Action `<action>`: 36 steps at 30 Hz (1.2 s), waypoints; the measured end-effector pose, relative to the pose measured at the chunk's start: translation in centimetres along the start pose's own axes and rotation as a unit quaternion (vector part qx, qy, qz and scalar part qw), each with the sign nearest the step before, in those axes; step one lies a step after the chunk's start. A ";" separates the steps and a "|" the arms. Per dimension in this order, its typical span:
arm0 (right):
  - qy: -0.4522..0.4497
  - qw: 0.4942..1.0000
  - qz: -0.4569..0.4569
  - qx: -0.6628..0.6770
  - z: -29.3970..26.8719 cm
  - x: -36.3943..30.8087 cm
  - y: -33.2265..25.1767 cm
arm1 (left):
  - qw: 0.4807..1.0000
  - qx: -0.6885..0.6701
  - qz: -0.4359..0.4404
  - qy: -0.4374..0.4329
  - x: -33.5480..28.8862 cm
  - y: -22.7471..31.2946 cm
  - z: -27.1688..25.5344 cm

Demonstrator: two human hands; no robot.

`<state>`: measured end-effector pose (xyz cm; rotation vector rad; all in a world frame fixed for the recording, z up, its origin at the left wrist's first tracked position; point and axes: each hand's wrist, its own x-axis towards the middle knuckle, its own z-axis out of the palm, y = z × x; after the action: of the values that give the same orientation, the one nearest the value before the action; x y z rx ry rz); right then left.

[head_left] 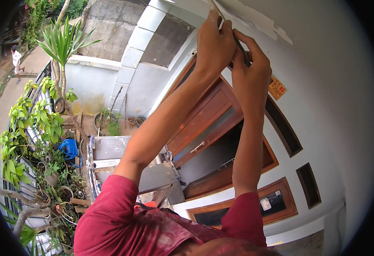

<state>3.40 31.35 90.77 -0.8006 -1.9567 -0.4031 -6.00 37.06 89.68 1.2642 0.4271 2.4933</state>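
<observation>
Both my arms reach up to the white painted surface (315,64) overhead. My left hand (215,46) is closed around a thin dark flat tool (245,59), with a finger stretched along it toward the top edge. Lower on the same tool, my right hand (252,66) grips its end between thumb and fingers. My fingers hide much of the tool, so its exact kind cannot be made out. Beside its upper end, a ragged patch of peeling paint (259,19) shows on the white surface.
Below me stands a metal-topped platform (152,177) with paint-spattered edges. Brown wooden doors (208,123) and narrow dark openings (283,128) line the wall. Potted plants (35,115), a blue container (69,148) and a fence lie left. A person (16,62) is on the path beyond.
</observation>
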 end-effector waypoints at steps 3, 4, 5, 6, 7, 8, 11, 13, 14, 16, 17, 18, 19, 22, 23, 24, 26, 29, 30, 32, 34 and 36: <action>0.030 0.999 0.022 0.012 -1.8 -3.4 0.2 | 0.992 -0.068 0.100 -0.020 -3.1 -1.2 1.4; 0.038 0.999 -0.007 -0.001 -2.9 -4.4 1.0 | 0.996 -0.055 0.005 -0.069 -4.7 0.8 1.6; 0.035 0.999 0.009 -0.014 -4.3 -5.3 1.1 | 0.994 -0.080 -0.001 -0.079 -6.0 1.2 2.2; 0.029 0.999 0.022 -0.021 -5.3 -6.2 0.8 | 0.991 -0.099 -0.004 -0.086 -6.9 1.4 2.9; 0.021 0.999 0.035 -0.028 -6.2 -6.8 0.6 | 0.989 -0.118 -0.009 -0.091 -7.7 1.6 3.5; 0.031 0.998 0.026 -0.049 -7.0 -7.3 0.7 | 0.987 -0.127 0.003 -0.095 -8.1 1.9 4.0; 0.051 0.993 0.020 -0.106 -9.2 -8.7 0.8 | 0.983 -0.151 0.024 -0.101 -9.4 3.1 5.9; 0.067 0.990 0.033 -0.118 -10.4 -8.7 0.2 | 0.982 -0.154 0.039 -0.103 -9.8 3.8 7.0; 0.069 0.991 0.027 -0.116 -10.5 -8.6 0.3 | 0.980 -0.169 0.012 -0.104 -9.9 4.0 7.1; 0.074 0.987 0.034 -0.137 -11.1 -7.9 0.0 | 0.978 -0.181 0.014 -0.103 -10.0 4.1 7.7; 0.076 0.986 0.037 -0.146 -11.1 -7.6 0.1 | 0.977 -0.186 0.015 -0.103 -9.9 4.1 8.0; 0.085 0.987 0.035 -0.135 -10.9 -7.6 0.5 | 0.982 -0.167 0.018 -0.091 -10.1 4.1 8.3; 0.093 0.988 0.033 -0.123 -10.6 -7.6 1.1 | 0.986 -0.148 0.021 -0.079 -10.2 4.1 8.6; 0.095 0.988 0.042 -0.111 -11.0 -7.9 1.0 | 0.985 -0.158 0.042 -0.064 -10.4 3.3 9.4; 0.092 0.988 0.048 -0.111 -11.3 -7.8 0.7 | 0.982 -0.173 0.050 -0.062 -10.4 3.1 9.7; 0.092 0.990 0.063 -0.090 -11.5 -7.7 0.7 | 0.982 -0.173 0.049 -0.054 -10.4 3.1 10.1; 0.091 0.990 0.097 -0.049 -11.7 -7.2 0.9 | 0.982 -0.177 0.043 -0.042 -10.6 3.4 10.8; 0.077 0.994 0.065 -0.053 -11.3 -7.3 1.9 | 0.986 -0.162 0.044 -0.025 -10.2 3.0 10.4; 0.076 0.994 0.064 -0.049 -11.5 -7.1 1.8 | 0.984 -0.171 0.055 -0.011 -10.1 3.2 10.6; 0.073 0.995 0.063 -0.040 -11.8 -6.7 1.6 | 0.984 -0.169 0.050 0.002 -9.8 3.5 10.8; 0.074 0.992 0.060 -0.080 -10.9 -5.9 2.5 | 0.991 -0.130 -0.010 -0.028 -9.1 3.9 10.3; 0.069 0.992 0.054 -0.090 -10.8 -5.7 2.4 | 0.990 -0.141 -0.018 -0.027 -8.5 3.4 9.9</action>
<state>13.98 24.79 91.07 -0.9628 -1.7588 -0.5609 6.30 31.72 90.52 1.1948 0.0786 2.3808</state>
